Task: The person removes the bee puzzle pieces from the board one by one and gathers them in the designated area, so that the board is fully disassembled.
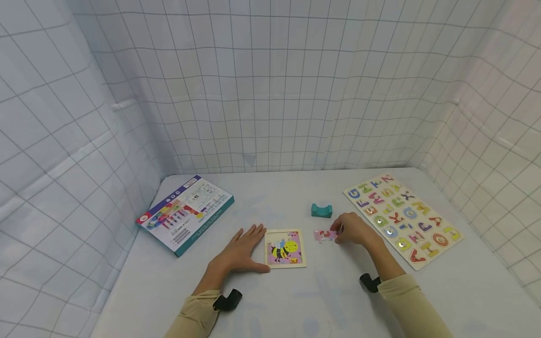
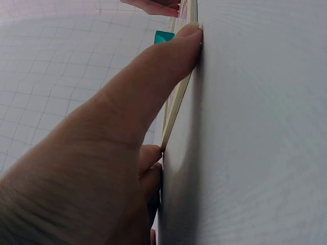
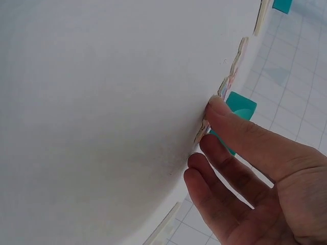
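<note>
A square wooden puzzle frame [image 1: 304,251] lies on the table, with a bee picture [image 1: 284,252] inside it and a bare strip along its top. My left hand [image 1: 242,254] rests flat at its left side, fingers spread; the thumb [image 2: 179,48] touches the frame's edge. To the right of the frame lie a few pink puzzle pieces [image 1: 322,235] in a row. At the row's right end my right hand [image 1: 355,228] pinches a puzzle piece [image 3: 201,131] between thumb and index finger, close to the tabletop. Its other fingers are loosely curled.
Behind the pieces stands a teal block [image 1: 321,211] with a curved hollow. A wooden alphabet board [image 1: 403,218] lies at the right, and a flat toy box [image 1: 186,213] at the left. White grid-patterned cloth [image 1: 262,94] walls the table at the back and sides.
</note>
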Motion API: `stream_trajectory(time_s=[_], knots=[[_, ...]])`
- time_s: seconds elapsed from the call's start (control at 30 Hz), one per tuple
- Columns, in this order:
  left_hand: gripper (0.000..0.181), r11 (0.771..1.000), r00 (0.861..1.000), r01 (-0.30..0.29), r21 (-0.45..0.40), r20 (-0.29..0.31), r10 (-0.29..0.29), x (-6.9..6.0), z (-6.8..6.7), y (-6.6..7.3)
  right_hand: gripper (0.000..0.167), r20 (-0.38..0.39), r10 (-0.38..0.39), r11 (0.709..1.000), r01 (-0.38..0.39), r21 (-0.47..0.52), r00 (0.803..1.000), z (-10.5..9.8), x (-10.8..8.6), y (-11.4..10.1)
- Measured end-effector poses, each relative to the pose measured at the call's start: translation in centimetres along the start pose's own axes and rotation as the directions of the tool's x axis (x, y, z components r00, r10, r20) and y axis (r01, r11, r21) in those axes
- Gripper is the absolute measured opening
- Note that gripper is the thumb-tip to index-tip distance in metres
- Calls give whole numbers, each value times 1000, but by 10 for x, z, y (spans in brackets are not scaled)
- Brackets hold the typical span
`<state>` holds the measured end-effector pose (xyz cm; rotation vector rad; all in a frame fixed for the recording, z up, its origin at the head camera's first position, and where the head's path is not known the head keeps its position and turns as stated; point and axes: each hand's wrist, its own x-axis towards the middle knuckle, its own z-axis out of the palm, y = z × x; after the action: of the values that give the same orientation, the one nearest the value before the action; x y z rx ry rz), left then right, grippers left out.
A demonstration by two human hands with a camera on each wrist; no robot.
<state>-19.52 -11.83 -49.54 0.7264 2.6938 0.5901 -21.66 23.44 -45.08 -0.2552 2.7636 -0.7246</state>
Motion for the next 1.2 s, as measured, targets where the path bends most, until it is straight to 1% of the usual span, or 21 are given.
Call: stream_trajectory(time_s=[0.07, 0.3, 0.47, 0.63, 0.77, 1.03, 1.2], knots=[[111, 1000, 1000, 0, 0, 0, 0, 0, 0, 0, 25, -2, -8, 1000, 8, -6, 1000, 0, 0, 0], [112, 1000, 1000, 4, 5, 10, -4, 0, -1, -1, 32, -20, 17, 1000, -17, -13, 1000, 1, 0, -5], [111, 1000, 1000, 6, -5, 14, -6, -1, -1, -1, 33, -30, -7, 1000, 6, -15, 1000, 5, 3, -10], [111, 1000, 1000, 4, -15, 12, -4, -1, -1, 0, 29, -28, -65, 998, 65, -11, 997, 11, 9, -17], [111, 1000, 1000, 2, -13, 7, -2, -1, -1, 1, 29, -24, -105, 994, 105, 0, 994, 15, 13, -29], [110, 1000, 1000, 3, -25, 4, -3, -2, -2, 3, 28, 0, -77, 996, 77, 42, 997, 27, 21, -58], [110, 1000, 1000, 2, -22, -1, -2, -2, -2, 3, 26, 9, -96, 995, 95, 20, 995, 35, 24, -73]])
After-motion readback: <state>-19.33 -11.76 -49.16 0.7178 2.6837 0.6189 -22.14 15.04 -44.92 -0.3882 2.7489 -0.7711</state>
